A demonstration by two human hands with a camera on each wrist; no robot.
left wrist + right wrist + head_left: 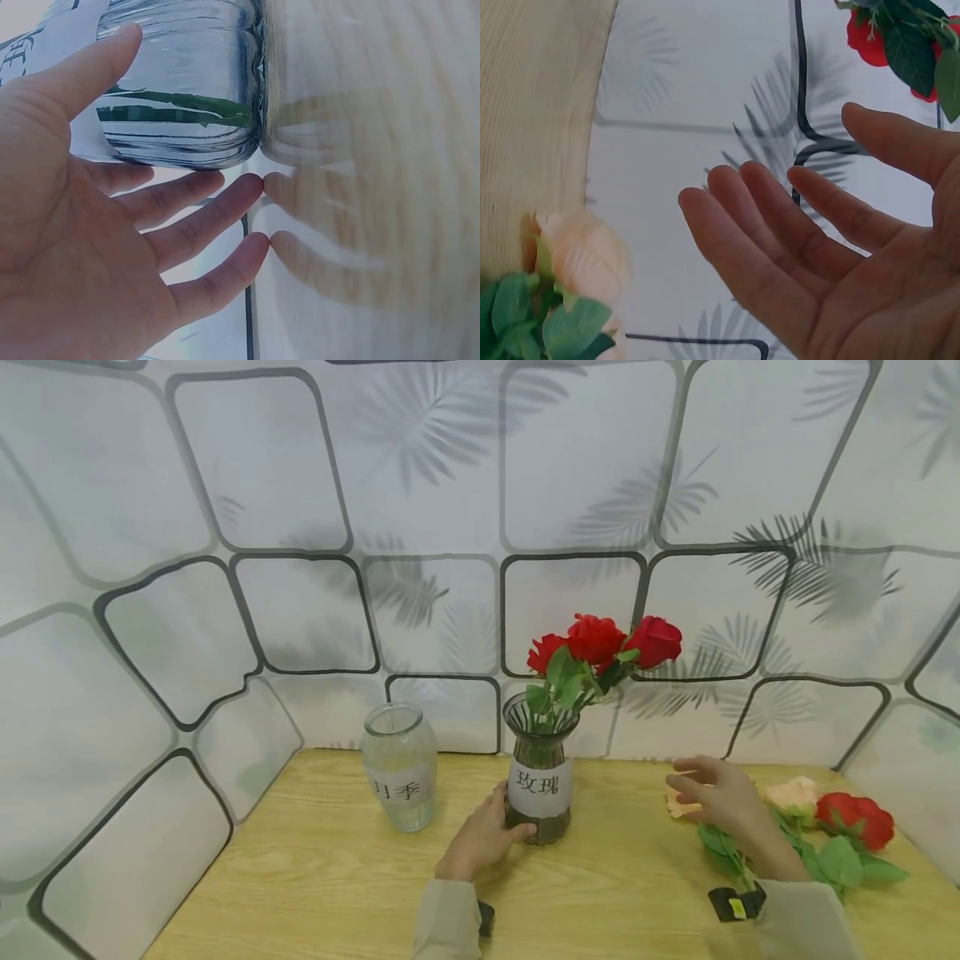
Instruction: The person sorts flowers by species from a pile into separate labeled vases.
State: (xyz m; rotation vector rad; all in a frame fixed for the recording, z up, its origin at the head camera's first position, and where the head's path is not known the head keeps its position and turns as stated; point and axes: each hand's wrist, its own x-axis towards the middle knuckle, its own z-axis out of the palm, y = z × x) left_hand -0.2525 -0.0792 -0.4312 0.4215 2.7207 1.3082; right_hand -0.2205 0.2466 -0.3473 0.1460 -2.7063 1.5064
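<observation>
A dark ribbed glass vase [537, 747] with a paper label reading 玫瑰 stands upright on the table, holding three red roses [596, 639] that lean right. My left hand [483, 837] rests loosely beside its lower left side, thumb across the front. In the left wrist view that hand's fingers are spread and nearly straight, and green stems [180, 109] show through the glass. My right hand [723, 806] is raised with relaxed fingers, holding nothing, over the flowers lying at the right. Among these are a peach flower [793, 797] and a red flower [857, 820].
A clear glass vase [400, 735] labelled 月季 stands to the left with no flowers in it. The wooden table [315, 868] meets a patterned cloth backdrop [427, 618] behind and at both sides. Green leaves [838, 860] spread under the right forearm.
</observation>
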